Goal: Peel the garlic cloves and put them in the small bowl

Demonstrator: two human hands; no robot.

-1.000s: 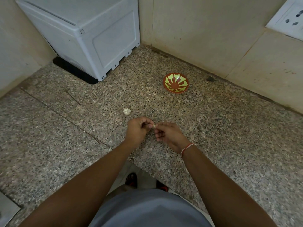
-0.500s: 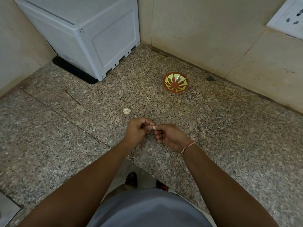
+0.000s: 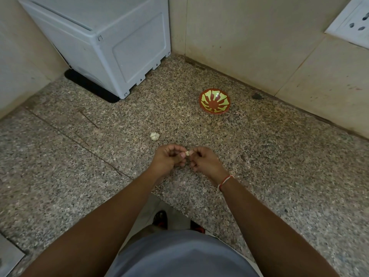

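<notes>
A small pale garlic clove (image 3: 187, 153) is pinched between the fingertips of both hands above the speckled granite counter (image 3: 279, 166). My left hand (image 3: 169, 158) grips it from the left with curled fingers. My right hand (image 3: 203, 161) pinches it from the right; a red-and-white thread sits on that wrist. A garlic bulb (image 3: 154, 136) lies on the counter just beyond my left hand. The small bowl (image 3: 214, 100), red-brown with yellow-green stripes inside, stands farther back to the right, apart from both hands, and looks empty.
A large white plastic box (image 3: 111, 43) stands on a black mat in the back left corner. Beige tiled walls (image 3: 249, 43) close the back and left. A white wall socket (image 3: 353, 23) is at the upper right. The counter's front edge runs below my forearms.
Both hands stay in nearly the same spot, fingers working slightly on the clove. The bulb and the bowl have not moved.
</notes>
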